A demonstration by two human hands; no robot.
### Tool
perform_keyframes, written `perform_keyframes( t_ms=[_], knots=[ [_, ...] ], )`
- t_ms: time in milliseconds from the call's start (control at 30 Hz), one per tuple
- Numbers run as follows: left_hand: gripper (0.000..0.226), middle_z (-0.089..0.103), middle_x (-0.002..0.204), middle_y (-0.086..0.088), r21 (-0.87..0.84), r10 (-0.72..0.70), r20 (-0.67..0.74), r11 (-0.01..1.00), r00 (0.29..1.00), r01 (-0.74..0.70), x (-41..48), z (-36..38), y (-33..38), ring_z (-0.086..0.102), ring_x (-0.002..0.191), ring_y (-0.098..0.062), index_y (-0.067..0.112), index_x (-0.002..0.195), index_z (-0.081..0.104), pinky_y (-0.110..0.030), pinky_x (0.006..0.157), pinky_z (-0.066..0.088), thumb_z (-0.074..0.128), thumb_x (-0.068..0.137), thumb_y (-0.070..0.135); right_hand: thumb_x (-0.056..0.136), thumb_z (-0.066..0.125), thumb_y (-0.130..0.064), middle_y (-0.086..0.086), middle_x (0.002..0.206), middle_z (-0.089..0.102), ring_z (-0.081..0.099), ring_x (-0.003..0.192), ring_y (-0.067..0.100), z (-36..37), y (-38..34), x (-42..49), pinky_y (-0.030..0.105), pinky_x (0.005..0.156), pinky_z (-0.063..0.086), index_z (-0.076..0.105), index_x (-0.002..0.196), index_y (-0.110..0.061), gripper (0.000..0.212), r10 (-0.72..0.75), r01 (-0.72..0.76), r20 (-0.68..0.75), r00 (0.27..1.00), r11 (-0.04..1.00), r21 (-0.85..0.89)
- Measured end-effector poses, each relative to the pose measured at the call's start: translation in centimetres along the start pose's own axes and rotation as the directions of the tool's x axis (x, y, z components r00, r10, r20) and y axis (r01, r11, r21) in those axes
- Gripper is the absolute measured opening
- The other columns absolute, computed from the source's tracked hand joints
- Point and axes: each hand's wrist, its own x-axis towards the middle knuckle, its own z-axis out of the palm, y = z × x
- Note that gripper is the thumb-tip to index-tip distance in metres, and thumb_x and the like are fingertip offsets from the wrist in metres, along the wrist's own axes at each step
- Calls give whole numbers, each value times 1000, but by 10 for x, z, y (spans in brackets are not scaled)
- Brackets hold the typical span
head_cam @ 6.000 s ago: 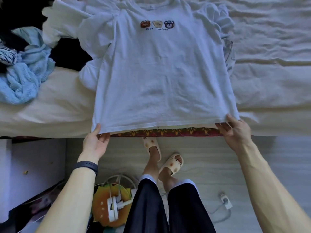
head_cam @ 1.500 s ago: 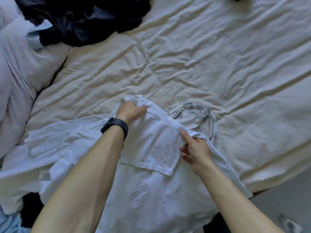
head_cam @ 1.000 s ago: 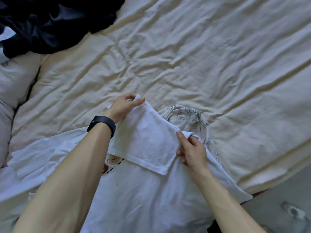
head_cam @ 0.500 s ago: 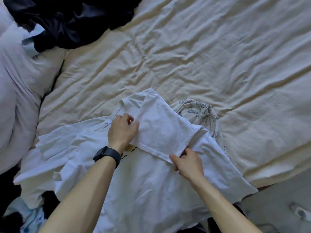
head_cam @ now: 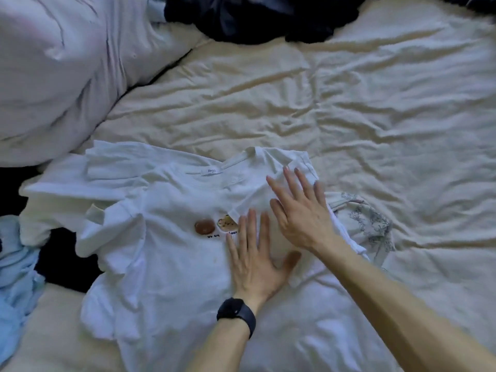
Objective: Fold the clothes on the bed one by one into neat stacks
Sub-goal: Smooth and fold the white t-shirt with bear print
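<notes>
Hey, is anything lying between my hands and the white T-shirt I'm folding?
Nothing visible. The left hand and right hand both lie flat, directly on the white T-shirt. A patterned garment lies at the shirt's edge, to the right of the right hand.

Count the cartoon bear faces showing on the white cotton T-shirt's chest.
2: a round brown face left of a tan face, which the folded-over white sleeve partly covers. More may lie hidden under that sleeve.

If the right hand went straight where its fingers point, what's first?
The right hand lies flat on the white T-shirt; ahead comes its folded top edge, then probably bare bedsheet.
</notes>
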Motion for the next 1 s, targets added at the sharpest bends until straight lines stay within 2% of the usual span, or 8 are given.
perform_keyframes(
  t_ms=[100, 300, 433, 567, 700, 767, 867, 1000],
  knots=[
    [117, 0, 169, -4, 73, 21, 41, 997, 999, -24, 8, 15, -4, -2, 156, -23, 20, 161, 9, -56, 120, 0, 28, 74, 96, 98, 6, -68, -8, 170, -14, -19, 154, 14, 15, 35, 28, 46, 112, -31, 0, 160, -46, 66, -10, 54, 173, 985, 966, -254],
    [111, -29, 163, 5, -56, 55, 194, 997, 979, -45, 14, -1, -13, -32, 148, -14, 30, 159, -12, -52, 118, -20, 37, 78, 89, 101, 14, -66, -12, 167, -22, -24, 153, 10, 10, 19, 26, 55, 120, -17, -7, 158, -48, 64, 92, -21, 191, 977, 938, -346],
    [75, -8, 168, 6, -325, 80, 75, 944, 994, -52, -1, -37, -51, -13, 153, -11, 34, 159, 15, -49, 124, -3, 46, 94, 55, 101, 14, -62, -5, 170, -12, -26, 152, 14, -6, -11, 12, 62, 121, -8, 8, 162, -38, 65, 151, -98, 116, 982, 923, -372],
    [55, 41, 153, -1, -476, -202, -243, 877, 949, 65, -40, -69, -142, 36, 141, -19, 21, 142, 47, -38, 115, 31, 54, 89, 36, 94, 24, -62, 4, 167, 25, 11, 156, 24, -4, -76, -11, 58, 122, 16, 37, 156, -26, 73, -3, 3, 3, 1000, 969, -247],
    [40, 53, 126, -10, -646, -607, -355, 709, 711, 282, -58, -99, -244, 47, 118, -23, 10, 124, 54, -34, 99, 41, 61, 86, 21, 91, 39, -65, 5, 158, 44, 28, 152, 22, 22, -184, -2, 46, 122, 28, 49, 149, -17, 76, -148, 149, 15, 989, 988, -40],
    [32, 50, 121, -8, -790, -770, -219, 500, 599, 355, -56, -114, -285, 50, 109, -23, 7, 121, 53, -34, 90, 45, 62, 90, 8, 90, 59, -61, 4, 154, 48, 33, 149, 24, 39, -243, 11, 45, 119, 32, 50, 146, -15, 73, -272, 272, 16, 962, 962, -14],
    [25, 59, 114, -1, -883, -789, 129, 185, 601, 432, -36, -124, -327, 61, 96, -19, 17, 119, 50, -25, 78, 48, 58, 96, 11, 79, 69, -66, 2, 140, 58, 46, 138, 26, 66, -327, 33, 44, 113, 34, 56, 137, -17, 78, -491, 494, 57, 869, 859, -135],
    [28, 66, 91, 3, -829, -643, 410, 33, 647, 558, -10, -120, -353, 65, 83, -17, 15, 104, 52, -33, 76, 52, 67, 92, 35, 83, 48, -80, -3, 111, 67, 57, 116, 24, 91, -400, 72, 42, 104, 33, 63, 120, -23, 70, -289, 514, 473, 832, 722, -463]
  ],
)
